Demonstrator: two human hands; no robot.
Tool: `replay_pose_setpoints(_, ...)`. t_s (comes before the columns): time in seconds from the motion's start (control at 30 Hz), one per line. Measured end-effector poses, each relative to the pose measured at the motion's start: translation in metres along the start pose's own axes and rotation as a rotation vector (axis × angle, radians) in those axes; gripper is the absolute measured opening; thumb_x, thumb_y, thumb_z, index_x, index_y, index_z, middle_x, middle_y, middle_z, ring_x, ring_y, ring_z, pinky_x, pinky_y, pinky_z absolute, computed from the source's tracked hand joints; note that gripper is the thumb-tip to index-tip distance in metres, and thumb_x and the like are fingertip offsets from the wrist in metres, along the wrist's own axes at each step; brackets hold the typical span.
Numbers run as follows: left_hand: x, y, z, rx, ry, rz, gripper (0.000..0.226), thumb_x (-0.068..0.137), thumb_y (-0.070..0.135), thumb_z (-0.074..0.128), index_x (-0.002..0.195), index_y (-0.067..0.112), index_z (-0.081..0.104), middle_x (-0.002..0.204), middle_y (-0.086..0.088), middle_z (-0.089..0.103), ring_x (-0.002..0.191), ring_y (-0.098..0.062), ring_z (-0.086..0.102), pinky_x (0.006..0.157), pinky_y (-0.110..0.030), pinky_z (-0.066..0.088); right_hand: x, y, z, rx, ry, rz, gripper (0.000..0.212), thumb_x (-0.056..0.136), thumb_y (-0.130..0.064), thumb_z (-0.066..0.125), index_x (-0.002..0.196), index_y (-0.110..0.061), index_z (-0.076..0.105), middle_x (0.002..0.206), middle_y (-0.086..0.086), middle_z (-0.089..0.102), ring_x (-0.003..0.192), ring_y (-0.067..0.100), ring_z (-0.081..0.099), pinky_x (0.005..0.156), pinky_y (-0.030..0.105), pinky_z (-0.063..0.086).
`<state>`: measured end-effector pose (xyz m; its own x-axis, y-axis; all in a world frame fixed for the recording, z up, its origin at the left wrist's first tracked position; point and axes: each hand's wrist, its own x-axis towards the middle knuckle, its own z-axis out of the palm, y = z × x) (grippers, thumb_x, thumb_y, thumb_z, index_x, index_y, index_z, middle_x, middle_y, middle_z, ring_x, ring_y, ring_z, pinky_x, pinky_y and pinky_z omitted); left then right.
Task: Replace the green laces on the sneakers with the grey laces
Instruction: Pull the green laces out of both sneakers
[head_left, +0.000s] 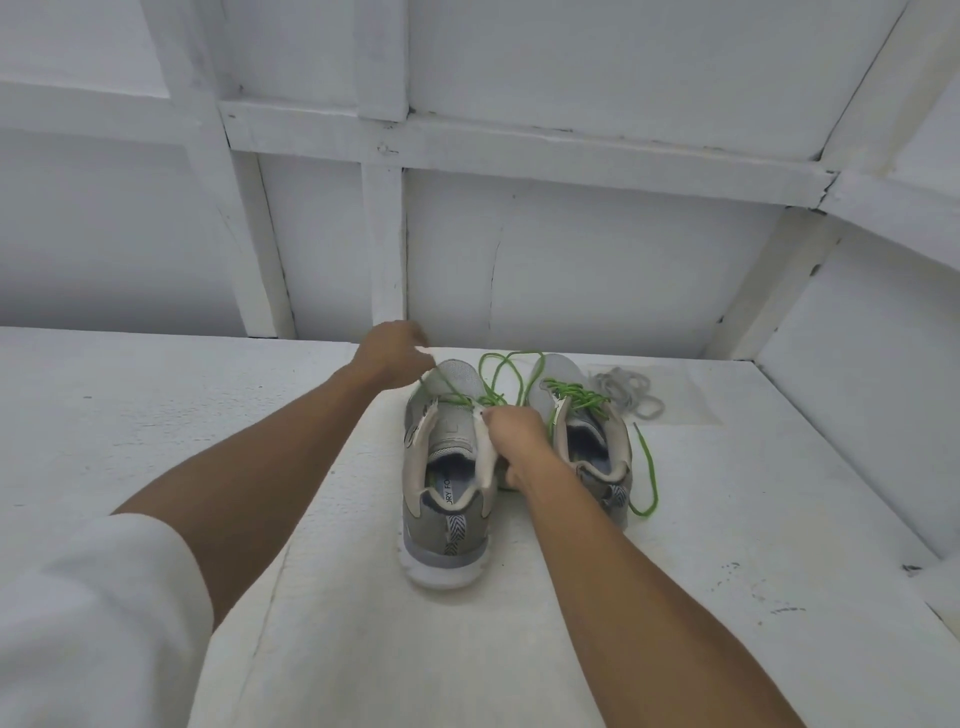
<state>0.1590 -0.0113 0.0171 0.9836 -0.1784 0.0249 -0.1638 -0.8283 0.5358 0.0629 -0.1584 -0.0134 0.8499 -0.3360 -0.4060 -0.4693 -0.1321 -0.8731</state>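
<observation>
Two grey sneakers stand side by side on a white table, toes pointing away from me. The left sneaker (448, 488) has its green lace (501, 371) mostly pulled out, with loops lying past the toes. My left hand (392, 356) pinches a strand of that lace above the toe and holds it taut. My right hand (517, 434) grips the left sneaker's right eyelet flap. The right sneaker (589, 415) is still laced in green, and one end trails to its right. A heap of grey laces (628, 392) lies beyond the right sneaker.
The white table (208, 395) ends at a white panelled wall (571, 260) just behind the shoes and a side wall on the right. A white cloth (405, 639) lies under the near end of the left sneaker. My white sleeve fills the lower left.
</observation>
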Motion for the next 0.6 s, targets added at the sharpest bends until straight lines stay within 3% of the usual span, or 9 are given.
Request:
replay_pose_setpoints(0.07, -0.005, 0.022, 0.001, 0.02, -0.061, 0.1, 0.025, 0.085, 0.028, 0.059, 0.106, 0.022, 0.071, 0.116, -0.002, 0.067, 0.113, -0.026, 0.056, 0.097, -0.037, 0.045, -0.001, 0.0, 0.0, -0.034, -0.003, -0.01, 0.038, 0.095, -0.016, 0.047, 0.127, 0.002, 0.056, 0.071, -0.004, 0.043, 0.064, 0.012, 0.045, 0.075, 0.03, 0.042)
replay_pose_setpoints(0.17, -0.009, 0.046, 0.011, 0.206, -0.207, 0.098, 0.03, 0.079, 0.043, 0.047, 0.088, 0.023, 0.068, 0.096, 0.0, 0.063, 0.092, -0.024, 0.053, 0.082, -0.034, 0.04, -0.003, 0.0, -0.002, -0.038, 0.01, -0.009, 0.038, 0.096, -0.016, 0.045, 0.128, 0.002, 0.055, 0.071, -0.004, 0.042, 0.061, 0.01, 0.042, 0.076, 0.029, 0.04)
replay_pose_setpoints(0.3, -0.013, 0.048, 0.023, 0.426, -0.302, 0.101, 0.042, 0.087, 0.057, 0.052, 0.093, 0.018, 0.066, 0.093, -0.001, 0.059, 0.094, -0.024, 0.048, 0.094, -0.047, 0.029, -0.005, 0.0, -0.002, -0.024, 0.026, -0.021, 0.038, 0.098, -0.016, 0.043, 0.129, 0.002, 0.054, 0.071, -0.004, 0.04, 0.061, 0.01, 0.04, 0.077, 0.029, 0.039)
replay_pose_setpoints(0.4, -0.015, 0.041, 0.021, 0.448, -0.333, 0.147, 0.03, 0.089, 0.047, 0.061, 0.1, 0.022, 0.072, 0.097, 0.001, 0.063, 0.099, -0.022, 0.049, 0.09, -0.045, 0.027, -0.003, 0.0, -0.001, -0.033, 0.029, -0.048, 0.037, 0.097, -0.016, 0.045, 0.127, 0.002, 0.056, 0.071, -0.005, 0.041, 0.063, 0.012, 0.044, 0.076, 0.029, 0.04)
replay_pose_setpoints(0.47, -0.014, 0.039, 0.016, 0.436, -0.296, 0.151, 0.021, 0.09, 0.035, 0.059, 0.099, 0.022, 0.073, 0.1, 0.0, 0.066, 0.101, -0.023, 0.052, 0.094, -0.047, 0.027, -0.002, 0.001, -0.001, -0.031, 0.029, -0.05, 0.036, 0.096, -0.016, 0.047, 0.126, 0.002, 0.057, 0.071, -0.005, 0.042, 0.061, 0.01, 0.042, 0.075, 0.028, 0.04)
replay_pose_setpoints(0.6, 0.001, 0.018, -0.018, 0.599, 0.005, 0.023, 0.023, 0.087, 0.022, 0.05, 0.105, 0.016, 0.064, 0.103, -0.005, 0.063, 0.107, -0.027, 0.055, 0.097, -0.046, 0.027, 0.0, 0.003, -0.002, -0.035, 0.02, -0.044, 0.036, 0.095, -0.016, 0.048, 0.125, 0.001, 0.058, 0.071, -0.006, 0.043, 0.061, 0.01, 0.044, 0.075, 0.028, 0.041)
